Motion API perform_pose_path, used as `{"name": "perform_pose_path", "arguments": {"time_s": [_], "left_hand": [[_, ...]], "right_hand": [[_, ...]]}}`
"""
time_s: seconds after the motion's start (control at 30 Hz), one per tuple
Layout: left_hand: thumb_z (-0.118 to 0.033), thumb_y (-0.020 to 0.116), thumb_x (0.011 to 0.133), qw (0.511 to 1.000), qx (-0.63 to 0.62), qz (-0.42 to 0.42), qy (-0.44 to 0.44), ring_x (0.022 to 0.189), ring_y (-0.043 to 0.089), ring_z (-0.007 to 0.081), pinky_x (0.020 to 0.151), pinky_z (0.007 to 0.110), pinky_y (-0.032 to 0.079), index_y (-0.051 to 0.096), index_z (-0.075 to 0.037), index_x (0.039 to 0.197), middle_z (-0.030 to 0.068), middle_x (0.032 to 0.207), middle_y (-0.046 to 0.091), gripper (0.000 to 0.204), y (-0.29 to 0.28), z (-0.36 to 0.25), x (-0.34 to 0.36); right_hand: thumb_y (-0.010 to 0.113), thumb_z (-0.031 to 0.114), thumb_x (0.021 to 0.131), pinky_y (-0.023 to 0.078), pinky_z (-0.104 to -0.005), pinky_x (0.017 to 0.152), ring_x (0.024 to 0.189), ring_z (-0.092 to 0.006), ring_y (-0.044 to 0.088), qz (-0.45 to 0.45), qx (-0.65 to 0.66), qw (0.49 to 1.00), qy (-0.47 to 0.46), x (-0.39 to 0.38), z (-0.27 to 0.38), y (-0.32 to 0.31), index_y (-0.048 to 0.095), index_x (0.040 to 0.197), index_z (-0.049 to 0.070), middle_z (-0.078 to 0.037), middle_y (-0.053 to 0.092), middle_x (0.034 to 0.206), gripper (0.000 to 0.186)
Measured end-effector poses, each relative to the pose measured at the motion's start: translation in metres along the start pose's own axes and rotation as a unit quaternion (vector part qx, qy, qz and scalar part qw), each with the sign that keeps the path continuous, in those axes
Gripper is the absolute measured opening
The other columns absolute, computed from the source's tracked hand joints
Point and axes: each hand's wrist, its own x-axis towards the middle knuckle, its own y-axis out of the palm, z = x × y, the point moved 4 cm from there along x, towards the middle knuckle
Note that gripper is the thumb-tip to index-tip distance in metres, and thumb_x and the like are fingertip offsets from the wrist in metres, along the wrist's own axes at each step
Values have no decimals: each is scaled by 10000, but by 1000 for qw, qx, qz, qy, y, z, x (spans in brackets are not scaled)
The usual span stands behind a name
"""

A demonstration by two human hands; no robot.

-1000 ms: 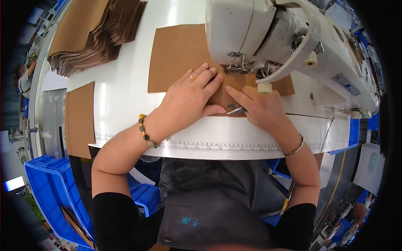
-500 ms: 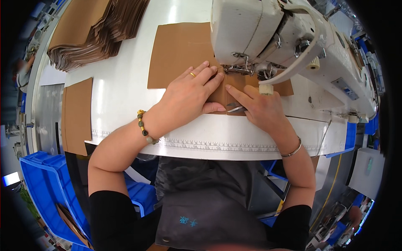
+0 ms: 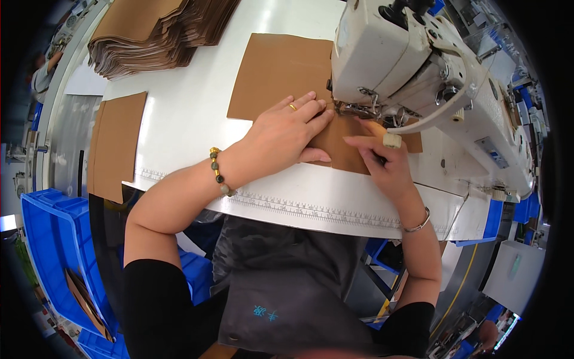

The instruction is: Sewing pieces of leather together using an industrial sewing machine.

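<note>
Your left hand (image 3: 286, 134) spread flat on the brown sheet (image 3: 281, 75), right hand (image 3: 382, 161) pressing beside it, fingers extended, below the sewing machine (image 3: 412, 66), white surface (image 3: 191, 119).

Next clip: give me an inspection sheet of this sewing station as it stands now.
Surface: white table with a ruler strip along its near edge.
Job's things: brown sheet lying flat, running under the white sewing machine.
Clutter: stack of brown sheets at the far left; one brown piece overhanging the left edge.
Hands: left hand pressed flat on the sheet; right hand on the sheet beside the needle area.
Cables: nothing seen.
Surroundings: blue bins lower left; dark apron.
</note>
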Motion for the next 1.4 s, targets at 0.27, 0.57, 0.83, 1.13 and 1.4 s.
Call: {"name": "perform_pose_path", "arguments": {"time_s": [0.27,0.57,0.83,1.13,1.4], "left_hand": [[-486,719,811,999,-25,30,-32,1370,462,358,1131,479,379,548,-30,1382,142,1399,542,750,-18,0,-46],[-344,813,762,988,-55,29,-139,1258,568,340,1026,468,474,663,-68,1234,113,1237,661,568,-63,-35,-142],[-109,777,801,947,-55,-85,-306,894,590,286,751,394,494,664,-48,944,83,911,614,193,-45,-28,-117],[-27,699,887,926,-116,-100,-346,717,613,234,657,311,494,590,-26,910,90,812,617,112,-36,-28,-110],[42,669,915,866,-265,-204,-372,733,602,63,660,215,489,579,2,1040,28,857,649,159,-31,-28,-116]], "right_hand": [[666,-57,761,484,-248,646,636,-112,596,32,-2,999,-41,-3,15,-11,725,1102,67,-102,720,915,368],[739,137,804,503,-383,658,786,-266,676,143,-90,986,-3,8,76,14,552,977,83,-99,651,866,261],[744,150,830,511,-371,691,832,-249,662,158,-5,987,-30,24,82,54,626,1001,72,-65,617,940,223],[739,189,836,517,-364,691,837,-228,651,135,9,991,-13,12,79,68,656,998,92,-40,598,940,207],[710,180,855,516,-393,672,842,-254,637,114,-67,990,-58,9,84,80,617,966,85,-69,551,927,173]]}}
